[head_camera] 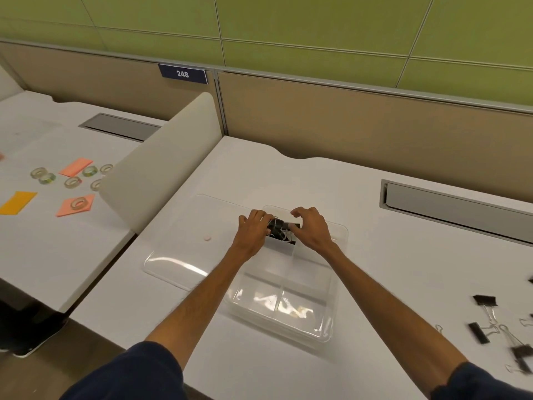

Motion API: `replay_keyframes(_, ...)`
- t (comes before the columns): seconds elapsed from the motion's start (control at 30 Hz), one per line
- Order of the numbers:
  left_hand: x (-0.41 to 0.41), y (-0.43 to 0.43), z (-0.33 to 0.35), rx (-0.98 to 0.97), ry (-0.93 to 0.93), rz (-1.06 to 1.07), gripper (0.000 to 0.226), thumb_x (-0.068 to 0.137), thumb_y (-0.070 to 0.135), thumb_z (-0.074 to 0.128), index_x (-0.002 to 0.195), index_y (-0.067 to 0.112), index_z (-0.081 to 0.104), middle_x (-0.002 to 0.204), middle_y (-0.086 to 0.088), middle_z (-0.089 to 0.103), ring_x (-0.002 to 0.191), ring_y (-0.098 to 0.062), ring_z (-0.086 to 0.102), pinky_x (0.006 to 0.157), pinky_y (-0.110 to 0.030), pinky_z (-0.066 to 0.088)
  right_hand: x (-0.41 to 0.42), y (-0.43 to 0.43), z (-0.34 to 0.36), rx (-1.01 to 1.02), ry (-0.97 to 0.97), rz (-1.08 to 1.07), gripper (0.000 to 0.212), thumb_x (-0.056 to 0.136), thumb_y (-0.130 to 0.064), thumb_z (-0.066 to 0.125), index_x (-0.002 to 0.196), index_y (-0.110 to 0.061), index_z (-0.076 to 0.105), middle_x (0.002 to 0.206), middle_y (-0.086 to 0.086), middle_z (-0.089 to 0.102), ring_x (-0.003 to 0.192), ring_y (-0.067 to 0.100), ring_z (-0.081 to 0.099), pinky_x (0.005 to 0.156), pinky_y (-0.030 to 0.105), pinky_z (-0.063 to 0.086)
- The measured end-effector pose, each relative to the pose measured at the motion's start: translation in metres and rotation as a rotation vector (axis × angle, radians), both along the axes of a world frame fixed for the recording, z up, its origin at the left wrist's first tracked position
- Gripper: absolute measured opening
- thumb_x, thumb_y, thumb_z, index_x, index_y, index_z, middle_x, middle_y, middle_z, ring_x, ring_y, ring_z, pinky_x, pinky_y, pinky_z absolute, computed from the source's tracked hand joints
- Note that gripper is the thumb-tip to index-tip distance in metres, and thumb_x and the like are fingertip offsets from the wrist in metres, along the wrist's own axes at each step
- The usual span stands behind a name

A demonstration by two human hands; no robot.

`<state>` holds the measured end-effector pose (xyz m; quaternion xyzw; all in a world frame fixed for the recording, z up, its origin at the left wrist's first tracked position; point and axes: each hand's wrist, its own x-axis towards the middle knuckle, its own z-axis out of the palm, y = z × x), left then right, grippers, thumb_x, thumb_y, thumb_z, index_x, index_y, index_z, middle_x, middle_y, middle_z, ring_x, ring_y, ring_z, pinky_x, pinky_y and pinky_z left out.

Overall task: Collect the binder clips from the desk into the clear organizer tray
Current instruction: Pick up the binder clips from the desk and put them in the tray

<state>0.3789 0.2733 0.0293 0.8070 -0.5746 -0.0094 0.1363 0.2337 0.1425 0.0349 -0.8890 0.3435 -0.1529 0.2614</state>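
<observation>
The left hand [252, 228] and right hand [311, 229] grip 1 bunch of black binder clips [281, 228] with thin wire handles above the smooth, clear plastic tray [305, 267].

Office, as far as I could see, open-plan w/ cubicle rows: a tan fabric partition [346, 116] ran along the back w/ a blue no. plate [183, 73] reading 248, and green wall panels [288, 27] above. White desks [432, 255] sat side by side, split by a low rounded divider [161, 168], each w/ a grey cable hatch [455, 210]. Stationery lay about: sticky notes [75, 167], tape rolls [43, 175], binder clips [485, 301].
</observation>
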Motion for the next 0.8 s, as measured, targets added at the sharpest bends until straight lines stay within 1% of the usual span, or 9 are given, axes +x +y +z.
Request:
replay_keyframes(0.1, -0.001, -0.002, 0.0, -0.003, 0.005, 0.013, 0.04, 0.089, 0.006, 0.06, 0.126, 0.021, 0.052, 0.125, 0.0, 0.054, 0.119, -0.021, 0.044, 0.085, -0.038, 0.031, -0.002, 0.0, 0.0, -0.005, -0.013, -0.003, 0.039, 0.087, -0.025, 0.063, 0.125, -0.016, 0.057, 0.115, 0.0, 0.066, 0.112, 0.023, 0.052, 0.089, 0.041, 0.043)
replay_keyframes(0.23, -0.002, -0.005, -0.001, -0.033, 0.004, 0.022, 0.038, 0.089, 0.001, 0.055, 0.122, 0.02, 0.053, 0.122, 0.0, 0.054, 0.116, -0.021, 0.045, 0.082, -0.036, 0.03, -0.008, -0.001, 0.001, -0.005, -0.044, -0.022, 0.037, 0.087, -0.018, 0.059, 0.123, -0.016, 0.056, 0.109, 0.001, 0.067, 0.109, 0.023, 0.053, 0.088, 0.04, 0.042)
replay_keyframes(0.37, -0.011, -0.015, 0.004, -0.067, -0.007, 0.028, 0.031, 0.092, 0.007, 0.054, 0.12, 0.019, 0.056, 0.122, 0.0, 0.055, 0.115, -0.022, 0.046, 0.083, -0.037, 0.031, -0.021, -0.004, 0.002, -0.015, -0.067, -0.041, 0.033, 0.087, -0.018, 0.059, 0.121, -0.017, 0.058, 0.107, -0.001, 0.067, 0.108, 0.022, 0.053, 0.088, 0.039, 0.041)
replay_keyframes(0.5, -0.03, -0.027, 0.008, -0.125, -0.071, 0.052, 0.023, 0.091, 0.01, 0.052, 0.111, 0.018, 0.06, 0.116, 0.001, 0.059, 0.107, -0.022, 0.051, 0.079, -0.037, 0.029, -0.045, -0.008, 0.003, -0.02, -0.113, -0.095, 0.029, 0.088, -0.019, 0.06, 0.117, -0.017, 0.06, 0.106, -0.003, 0.067, 0.106, 0.02, 0.054, 0.088, 0.039, 0.041)
replay_keyframes(0.6, -0.048, -0.04, 0.007, -0.167, -0.061, 0.029, 0.018, 0.092, 0.016, 0.052, 0.108, 0.018, 0.061, 0.112, 0.001, 0.06, 0.104, -0.023, 0.054, 0.08, -0.04, 0.032, -0.068, -0.012, 0.004, -0.041, -0.141, -0.135, 0.027, 0.088, -0.019, 0.06, 0.115, -0.017, 0.061, 0.106, -0.003, 0.067, 0.105, 0.021, 0.055, 0.087, 0.038, 0.042)
replay_keyframes(0.7, -0.072, -0.053, 0.007, -0.189, -0.044, -0.013, 0.017, 0.095, 0.021, 0.052, 0.108, 0.017, 0.061, 0.111, 0.0, 0.061, 0.103, -0.024, 0.055, 0.081, -0.042, 0.036, -0.096, -0.016, 0.006, -0.046, -0.146, -0.184, 0.026, 0.088, -0.018, 0.059, 0.114, -0.017, 0.062, 0.106, -0.004, 0.067, 0.105, 0.02, 0.055, 0.086, 0.037, 0.041)
replay_keyframes(0.8, -0.101, -0.065, 0.006, -0.201, -0.038, -0.077, 0.017, 0.095, 0.022, 0.051, 0.109, 0.016, 0.061, 0.111, -0.002, 0.061, 0.103, -0.025, 0.054, 0.082, -0.044, 0.038, -0.131, -0.022, 0.005, -0.036, -0.123, -0.235, 0.025, 0.088, -0.018, 0.059, 0.113, -0.018, 0.062, 0.106, -0.004, 0.067, 0.105, 0.019, 0.055, 0.086, 0.037, 0.041)
